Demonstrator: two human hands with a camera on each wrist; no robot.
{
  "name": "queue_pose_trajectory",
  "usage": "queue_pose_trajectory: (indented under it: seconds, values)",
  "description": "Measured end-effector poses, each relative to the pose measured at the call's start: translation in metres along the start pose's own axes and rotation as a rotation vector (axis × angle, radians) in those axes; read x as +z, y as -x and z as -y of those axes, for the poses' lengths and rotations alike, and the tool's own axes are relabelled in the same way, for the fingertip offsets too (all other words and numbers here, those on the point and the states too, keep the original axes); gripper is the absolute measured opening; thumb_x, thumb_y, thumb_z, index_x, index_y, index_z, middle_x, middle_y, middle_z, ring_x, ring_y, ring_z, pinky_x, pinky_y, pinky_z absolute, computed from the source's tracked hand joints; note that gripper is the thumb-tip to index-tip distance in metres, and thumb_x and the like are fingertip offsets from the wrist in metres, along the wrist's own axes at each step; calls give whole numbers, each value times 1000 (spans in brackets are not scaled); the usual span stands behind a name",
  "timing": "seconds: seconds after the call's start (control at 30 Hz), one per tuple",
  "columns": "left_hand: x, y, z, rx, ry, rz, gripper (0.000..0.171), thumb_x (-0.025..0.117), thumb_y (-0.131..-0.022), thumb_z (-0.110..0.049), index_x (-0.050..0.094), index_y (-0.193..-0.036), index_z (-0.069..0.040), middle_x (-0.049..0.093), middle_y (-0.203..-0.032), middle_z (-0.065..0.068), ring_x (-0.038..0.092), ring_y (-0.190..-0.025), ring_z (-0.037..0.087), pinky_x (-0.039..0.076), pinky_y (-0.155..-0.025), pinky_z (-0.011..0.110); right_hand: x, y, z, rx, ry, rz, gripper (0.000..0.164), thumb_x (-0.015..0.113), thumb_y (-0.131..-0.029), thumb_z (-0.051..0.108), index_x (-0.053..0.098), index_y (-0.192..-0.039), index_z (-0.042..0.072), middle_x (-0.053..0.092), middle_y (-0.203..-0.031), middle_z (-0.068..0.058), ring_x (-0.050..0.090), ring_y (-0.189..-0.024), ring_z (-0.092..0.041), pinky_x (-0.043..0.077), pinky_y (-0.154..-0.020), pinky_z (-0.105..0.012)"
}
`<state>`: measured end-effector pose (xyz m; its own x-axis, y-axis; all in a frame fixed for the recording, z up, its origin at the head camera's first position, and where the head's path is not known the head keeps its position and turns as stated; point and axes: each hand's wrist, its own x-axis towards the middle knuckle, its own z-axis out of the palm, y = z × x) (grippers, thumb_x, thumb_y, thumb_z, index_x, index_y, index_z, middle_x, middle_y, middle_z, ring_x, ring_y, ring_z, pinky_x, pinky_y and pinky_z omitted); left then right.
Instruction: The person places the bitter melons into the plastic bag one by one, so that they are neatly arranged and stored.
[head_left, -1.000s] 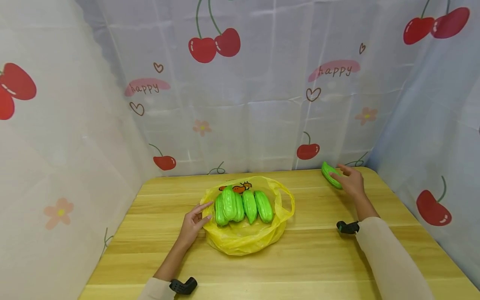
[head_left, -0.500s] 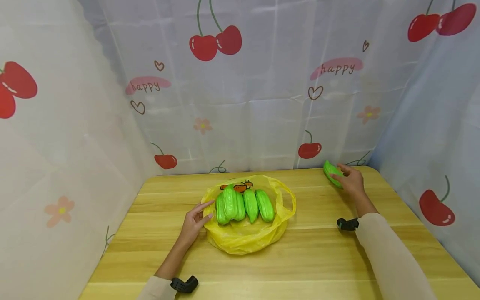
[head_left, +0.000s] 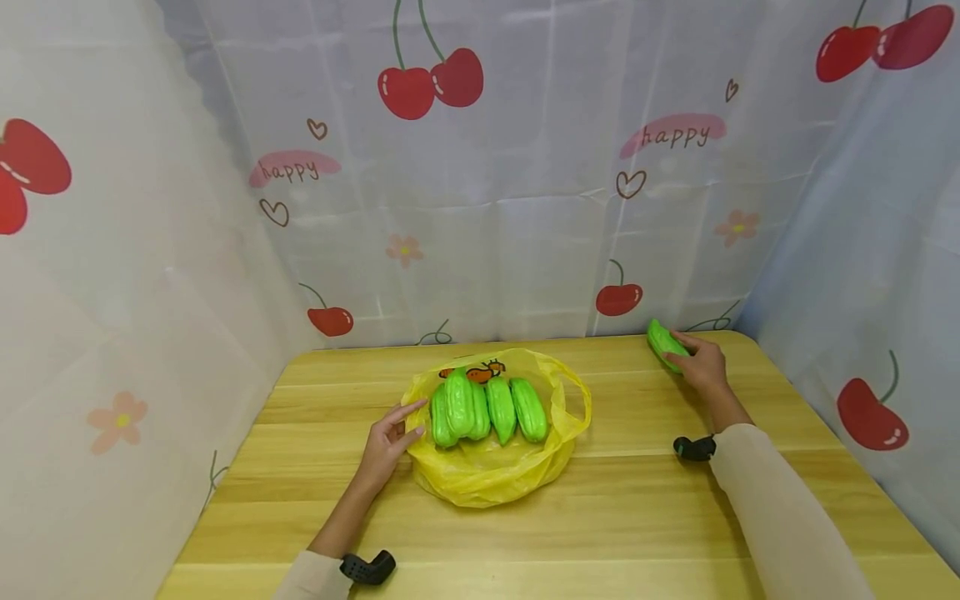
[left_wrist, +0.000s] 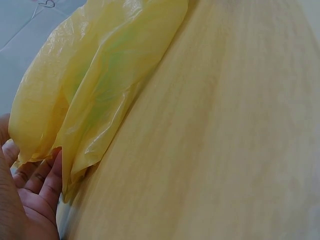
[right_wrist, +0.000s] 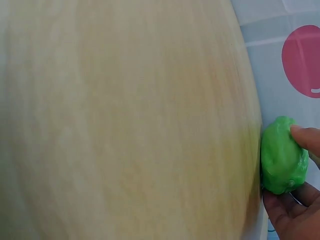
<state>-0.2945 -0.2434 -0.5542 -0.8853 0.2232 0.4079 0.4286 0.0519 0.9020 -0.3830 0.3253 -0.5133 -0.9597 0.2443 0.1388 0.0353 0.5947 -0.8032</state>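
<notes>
At the table's back right, my right hand (head_left: 705,363) holds a green ribbed gourd (head_left: 660,342) that looks like a bitter melon. In the right wrist view my thumb lies on one side of this gourd (right_wrist: 282,157) and my fingers (right_wrist: 280,215) on the other. A yellow plastic bag (head_left: 487,492) sits mouth-up near the table's middle, with several similar green gourds (head_left: 529,410) inside. My left hand (head_left: 386,442) is at its left rim, index finger and thumb spread apart. The left wrist view shows fingers (left_wrist: 47,182) partly behind the bag's thin film (left_wrist: 100,90).
The wood-grain table (head_left: 615,517) ends at a white curtain (head_left: 495,250) with a cherry print, which also stands along both sides. One bag handle (head_left: 581,408) loops out to the right. Black wrist cameras (head_left: 367,568) sit at both cuffs.
My right thumb and fingers have closed in on the gourd at the back right. The left hand and the bag have stayed in place.
</notes>
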Motion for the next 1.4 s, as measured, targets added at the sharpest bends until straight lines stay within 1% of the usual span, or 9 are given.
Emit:
queue_pose_trajectory:
  seconds: [0.07, 0.2, 0.37, 0.63, 0.8, 0.97, 1.13, 1.3, 1.4]
  values:
    - [0, 0, 0, 2, 4, 1, 46, 65, -97, 0, 53, -140, 11, 50, -144, 29, 52, -116, 18, 45, -91, 17, 0, 1, 0, 0, 1, -9, 56, 66, -99, 16, 47, -150, 4, 41, -152, -31, 35, -139, -51, 31, -111, -60]
    - [0, 0, -1, 10, 6, 2, 45, 65, -97, 1, 54, -140, 11, 50, -144, 30, 52, -106, 12, 46, -83, 17, -1, 2, 0, 1, 4, -37, 54, 67, -99, 19, 50, -148, 4, 44, -150, -30, 38, -137, -49, 33, -110, -59]
    - [1, 0, -1, 13, 8, 2, 45, 64, -97, 2, 53, -140, 11, 50, -143, 30, 42, -83, 9, 41, -79, 16, -2, 6, 0, -9, -3, -60, 51, 67, -99, 18, 53, -146, 4, 48, -147, -29, 42, -135, -48, 36, -109, -58]
    - [1, -1, -5, 24, 3, 7, 45, 64, -96, 4, 52, -139, 14, 49, -142, 33, 41, -79, 10, 39, -72, 18, -8, 15, 9, -21, -22, -44, 51, 65, -101, 23, 52, -148, 7, 49, -147, -28, 46, -133, -46, 44, -103, -54]
    - [1, 0, -4, 26, -12, 4, 45, 65, -97, 1, 55, -139, 10, 51, -142, 29, 49, -99, 15, 44, -83, 18, -12, 21, 17, -51, 2, -59, 51, 66, -100, 25, 53, -147, 7, 51, -145, -28, 51, -129, -46, 49, -96, -48]
    - [1, 1, -2, 24, 0, -1, 45, 67, -96, -1, 57, -139, 6, 53, -143, 26, 50, -114, 23, 45, -89, 17, -14, 27, 20, -94, 25, -70, 51, 68, -99, 24, 56, -145, 6, 53, -143, -29, 54, -125, -45, 49, -85, -34]
    - [1, 3, -2, 10, 2, -5, 44, 66, -97, -1, 57, -139, 5, 53, -143, 25, 50, -111, 25, 45, -84, 17, -16, 37, 26, -114, 9, -65, 52, 67, -99, 28, 56, -145, 7, 53, -143, -30, 55, -123, -46, 41, -71, -11]
    - [1, 2, -2, 12, -8, -11, 44, 65, -96, 3, 56, -139, 7, 53, -142, 27, 47, -94, 18, 42, -77, 17, -21, 48, 37, -137, 1, -65, 53, 67, -99, 31, 56, -145, 8, 53, -143, -30, 54, -123, -46, 39, -66, -6]
    - [1, 1, -1, 11, -8, -12, 45, 63, -96, 7, 54, -139, 11, 51, -142, 31, 40, -83, 15, 39, -72, 17, -25, 54, 43, -162, 11, -70, 53, 68, -99, 32, 57, -145, 8, 53, -143, -29, 52, -124, -46, 38, -67, -6]
